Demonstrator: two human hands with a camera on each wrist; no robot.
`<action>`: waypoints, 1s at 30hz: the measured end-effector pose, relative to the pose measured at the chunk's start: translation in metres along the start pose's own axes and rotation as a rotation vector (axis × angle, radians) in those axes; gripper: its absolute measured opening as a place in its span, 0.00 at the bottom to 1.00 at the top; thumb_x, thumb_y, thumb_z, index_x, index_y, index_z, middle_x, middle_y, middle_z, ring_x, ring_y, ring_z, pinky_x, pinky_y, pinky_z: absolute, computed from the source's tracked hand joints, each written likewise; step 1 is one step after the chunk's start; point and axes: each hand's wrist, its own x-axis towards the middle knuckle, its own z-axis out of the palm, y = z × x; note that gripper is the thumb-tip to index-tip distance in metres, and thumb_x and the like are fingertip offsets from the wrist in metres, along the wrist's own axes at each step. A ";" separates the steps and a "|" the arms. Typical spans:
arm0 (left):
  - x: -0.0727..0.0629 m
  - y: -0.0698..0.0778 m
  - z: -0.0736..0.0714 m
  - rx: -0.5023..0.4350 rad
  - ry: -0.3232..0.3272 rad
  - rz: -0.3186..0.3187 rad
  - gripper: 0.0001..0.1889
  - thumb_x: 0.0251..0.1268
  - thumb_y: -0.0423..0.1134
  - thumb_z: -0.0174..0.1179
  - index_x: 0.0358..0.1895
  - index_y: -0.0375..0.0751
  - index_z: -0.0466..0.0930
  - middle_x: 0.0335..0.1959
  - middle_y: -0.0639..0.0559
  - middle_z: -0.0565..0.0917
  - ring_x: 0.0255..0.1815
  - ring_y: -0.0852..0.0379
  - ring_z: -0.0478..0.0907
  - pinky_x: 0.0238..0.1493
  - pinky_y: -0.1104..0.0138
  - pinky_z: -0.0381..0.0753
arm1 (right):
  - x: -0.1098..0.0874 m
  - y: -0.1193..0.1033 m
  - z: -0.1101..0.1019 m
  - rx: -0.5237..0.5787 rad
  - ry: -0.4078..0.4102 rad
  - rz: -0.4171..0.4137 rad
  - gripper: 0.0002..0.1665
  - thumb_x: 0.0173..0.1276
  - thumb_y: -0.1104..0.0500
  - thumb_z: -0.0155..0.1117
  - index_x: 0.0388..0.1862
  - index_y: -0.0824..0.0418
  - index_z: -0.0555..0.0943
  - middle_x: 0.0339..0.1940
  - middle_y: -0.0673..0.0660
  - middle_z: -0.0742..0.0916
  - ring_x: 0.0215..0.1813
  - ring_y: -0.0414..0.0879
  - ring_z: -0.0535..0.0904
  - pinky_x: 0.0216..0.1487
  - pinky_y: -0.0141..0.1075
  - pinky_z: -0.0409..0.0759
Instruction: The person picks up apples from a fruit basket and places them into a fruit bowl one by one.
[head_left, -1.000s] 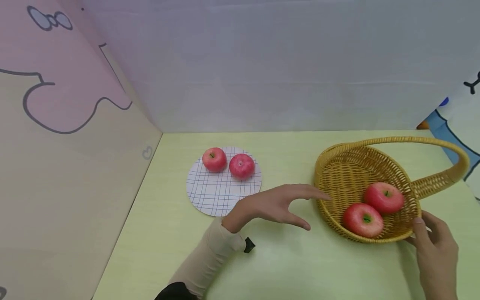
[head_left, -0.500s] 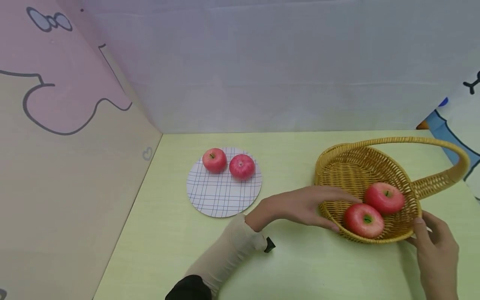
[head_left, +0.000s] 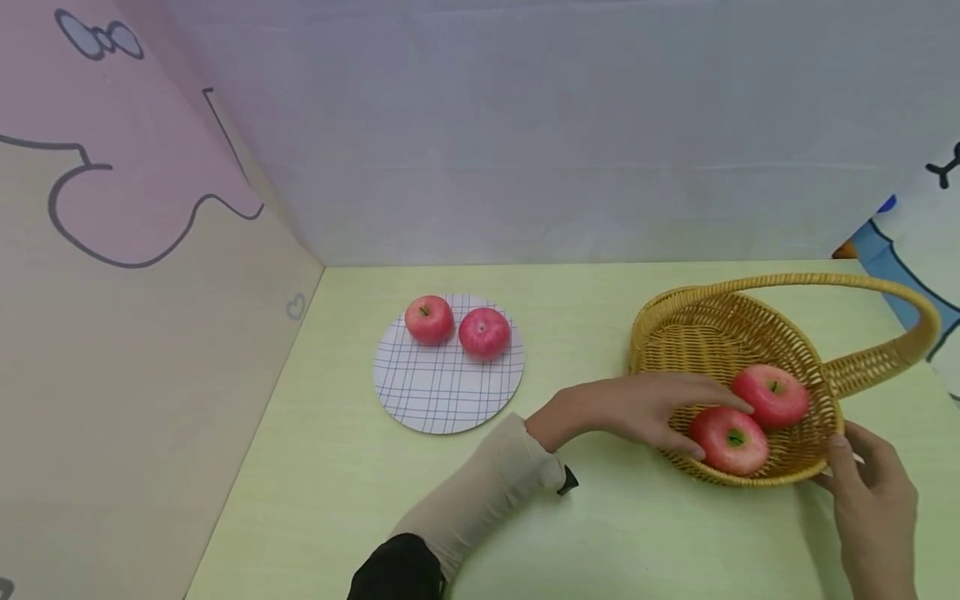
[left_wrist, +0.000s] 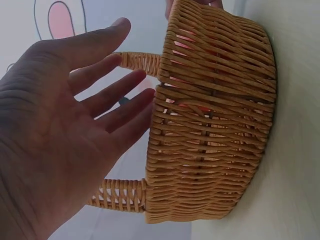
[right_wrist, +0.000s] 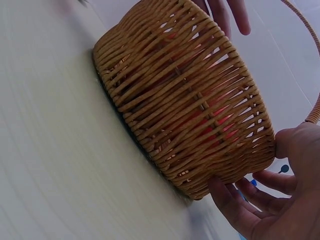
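My left hand [head_left: 652, 407] reaches over the near left rim of the wicker basket [head_left: 686, 348], thumb and fingers spread. Its fingertips hover by the front red apple [head_left: 731, 446]; whether they touch it cannot be told. A second red apple [head_left: 776, 398] lies against the first inside the basket. In the left wrist view the left palm [left_wrist: 75, 135] faces the basket wall, fingers loosely extended. My right hand [head_left: 873, 500] holds the basket's near right rim, thumb on top and fingers beneath, as the right wrist view also shows on the woven wall [right_wrist: 190, 100].
A round white checked mat [head_left: 435, 392] lies to the left, bearing two more red apples [head_left: 429, 320]. The basket's tall handle [head_left: 911, 325] arches over its back and right side. Walls [head_left: 540, 150] enclose the pale green tabletop [head_left: 600, 533] behind and at left.
From left of the basket, my left hand has moved right, over the rim and toward the front apple. My right hand and the basket have stayed in place.
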 end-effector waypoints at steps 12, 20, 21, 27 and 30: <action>0.023 -0.009 0.010 0.091 -0.099 -0.084 0.38 0.73 0.49 0.65 0.82 0.55 0.59 0.79 0.62 0.64 0.78 0.72 0.58 0.74 0.85 0.51 | 0.000 0.001 -0.001 0.011 -0.005 -0.016 0.27 0.82 0.52 0.57 0.76 0.53 0.73 0.60 0.38 0.79 0.46 0.26 0.77 0.33 0.16 0.80; 0.036 -0.015 0.014 0.123 -0.133 -0.154 0.41 0.72 0.49 0.66 0.83 0.59 0.56 0.80 0.64 0.62 0.79 0.72 0.56 0.75 0.83 0.53 | -0.001 -0.001 0.000 0.008 -0.015 -0.050 0.26 0.82 0.53 0.56 0.75 0.54 0.73 0.57 0.37 0.79 0.46 0.26 0.77 0.33 0.15 0.80; 0.038 -0.016 0.014 0.124 -0.137 -0.158 0.41 0.71 0.49 0.67 0.83 0.60 0.56 0.79 0.64 0.62 0.78 0.72 0.57 0.75 0.83 0.54 | -0.001 -0.001 0.000 0.019 -0.015 -0.056 0.25 0.82 0.53 0.56 0.75 0.55 0.74 0.55 0.37 0.79 0.46 0.26 0.77 0.33 0.15 0.80; 0.045 -0.017 0.017 0.092 -0.165 -0.154 0.43 0.68 0.44 0.70 0.82 0.63 0.58 0.78 0.65 0.62 0.76 0.74 0.57 0.72 0.84 0.55 | 0.000 -0.001 -0.001 0.021 -0.016 -0.059 0.25 0.82 0.54 0.57 0.74 0.55 0.74 0.56 0.36 0.79 0.46 0.25 0.78 0.33 0.15 0.80; 0.047 -0.016 0.017 0.070 -0.174 -0.141 0.45 0.66 0.43 0.72 0.83 0.61 0.56 0.79 0.64 0.62 0.76 0.74 0.57 0.72 0.85 0.54 | 0.000 0.001 -0.001 -0.004 -0.004 -0.039 0.26 0.82 0.53 0.57 0.75 0.54 0.74 0.58 0.36 0.79 0.46 0.25 0.77 0.33 0.15 0.80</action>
